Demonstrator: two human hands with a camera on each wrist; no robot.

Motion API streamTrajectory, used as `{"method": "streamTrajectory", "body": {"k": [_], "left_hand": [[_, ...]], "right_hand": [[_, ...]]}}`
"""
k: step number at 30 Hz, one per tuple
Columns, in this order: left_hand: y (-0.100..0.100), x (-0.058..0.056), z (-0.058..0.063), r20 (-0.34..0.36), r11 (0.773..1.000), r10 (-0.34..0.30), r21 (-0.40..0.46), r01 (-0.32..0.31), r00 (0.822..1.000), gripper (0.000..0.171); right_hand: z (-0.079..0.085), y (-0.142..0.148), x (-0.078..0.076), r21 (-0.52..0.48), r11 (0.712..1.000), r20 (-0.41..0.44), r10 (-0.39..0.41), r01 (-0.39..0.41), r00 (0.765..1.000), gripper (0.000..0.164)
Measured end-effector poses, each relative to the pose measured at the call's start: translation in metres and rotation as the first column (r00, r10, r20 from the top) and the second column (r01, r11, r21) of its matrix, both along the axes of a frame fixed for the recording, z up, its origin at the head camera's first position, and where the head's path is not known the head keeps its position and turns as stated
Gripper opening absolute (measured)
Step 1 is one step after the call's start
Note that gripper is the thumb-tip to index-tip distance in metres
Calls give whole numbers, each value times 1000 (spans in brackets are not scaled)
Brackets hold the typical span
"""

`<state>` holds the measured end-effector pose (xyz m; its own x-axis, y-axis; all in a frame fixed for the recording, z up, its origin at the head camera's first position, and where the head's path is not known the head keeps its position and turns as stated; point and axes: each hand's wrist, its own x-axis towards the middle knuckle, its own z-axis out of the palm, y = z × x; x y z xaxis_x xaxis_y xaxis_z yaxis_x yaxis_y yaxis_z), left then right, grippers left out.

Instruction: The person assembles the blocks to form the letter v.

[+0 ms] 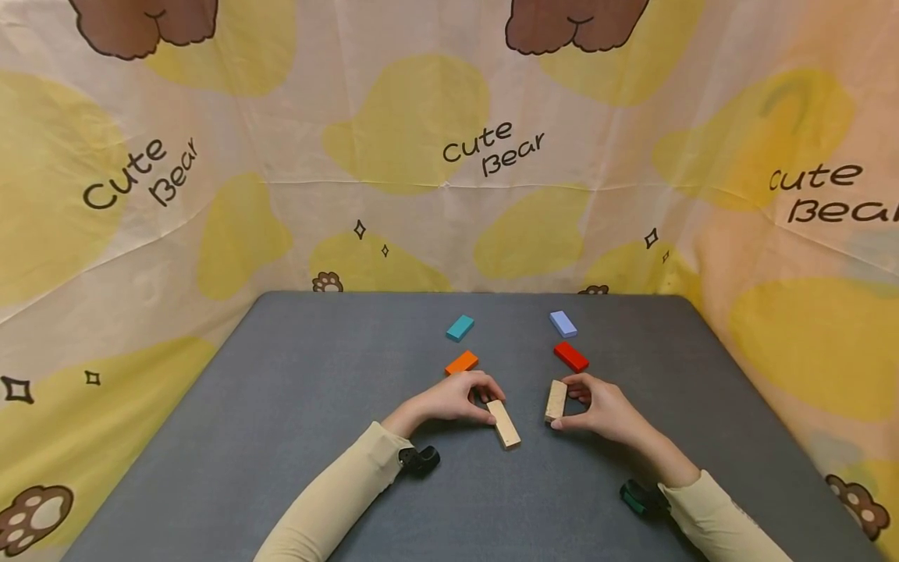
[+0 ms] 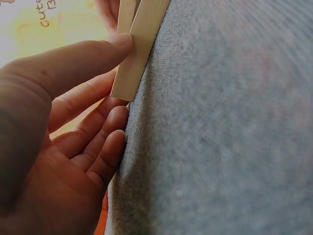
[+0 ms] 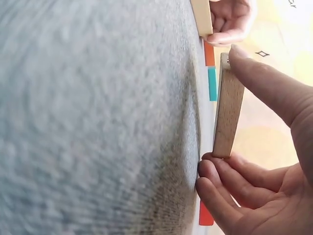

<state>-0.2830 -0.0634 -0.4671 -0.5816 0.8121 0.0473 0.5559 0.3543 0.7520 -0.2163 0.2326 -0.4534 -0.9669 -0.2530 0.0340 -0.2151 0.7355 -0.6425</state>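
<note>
With thumb and fingers, my left hand (image 1: 456,396) pinches the end of a plain wooden block (image 1: 504,425) at the middle of the table. In the left wrist view the thumb presses on the face of this block (image 2: 134,63), and the fingers curl beneath its end. To the right, my right hand (image 1: 600,407) holds a second plain wooden block (image 1: 556,400). The right wrist view shows this block (image 3: 230,112) held end to end, thumb at one end and fingertips at the other. A gap separates the two blocks in the head view.
Just beyond the left hand lies an orange block (image 1: 461,362), with a teal block (image 1: 460,328) behind it. A red block (image 1: 572,357) lies past the right hand, and a light purple block (image 1: 563,323) farther back. Printed cloth (image 1: 449,156) hangs behind the grey table (image 1: 337,343).
</note>
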Motion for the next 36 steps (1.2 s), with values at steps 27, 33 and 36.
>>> {"method": "streamTrajectory", "body": {"k": [27,33,36], "left_hand": [[0,1,0,9,1000,0,1,0,1000,34],[0,0,0,7,1000,-7,7,7,1000,34],[-1,0,0,7,1000,-7,10,7,1000,33]], "right_hand": [[2,-18,10,4,997,39,-72,72,997,81],[2,-20,12,6,997,39,-73,73,997,81],[2,-21,13,8,998,36,-67,66,997,81]]}}
